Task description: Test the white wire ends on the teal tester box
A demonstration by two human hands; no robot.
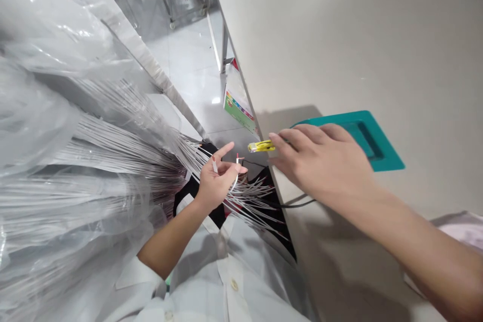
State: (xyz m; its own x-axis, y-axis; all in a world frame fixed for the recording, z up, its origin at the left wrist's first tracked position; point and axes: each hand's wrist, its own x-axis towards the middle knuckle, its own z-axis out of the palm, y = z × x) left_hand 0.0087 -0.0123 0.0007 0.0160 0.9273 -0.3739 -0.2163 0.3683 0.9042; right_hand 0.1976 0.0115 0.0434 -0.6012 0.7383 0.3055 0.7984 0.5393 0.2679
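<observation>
Head view: one station, two bare hands, listed as we see them.

Item: left hand (217, 178), above the lap, just off the edge of the surface (377, 45); grip lightly closed, pinching a white cable end (237, 162) with red wire showing at its tip, index finger extended.

Item: right hand (320, 156), over the surface, palm down; grip closed on a small yellow item (261, 146), its pale tip pointing towards the cable end, near but apart. We cannot tell its exact kind.

Item: teal tray (392, 161), flat on the surface, partly hidden by the right hand.

Item: bundle of pale cables (121, 141), running in from the left among clear plastic sheeting (41, 5), loose ends fanned over the lap.

Item: black cord (294, 206), at the surface's edge.

Step in hand, as we judge it: one cable end singled out, the yellow item held ready near it. Any next move, we judge, calls for a steady pinch in both hands, with the cable end kept clear of its neighbours
</observation>
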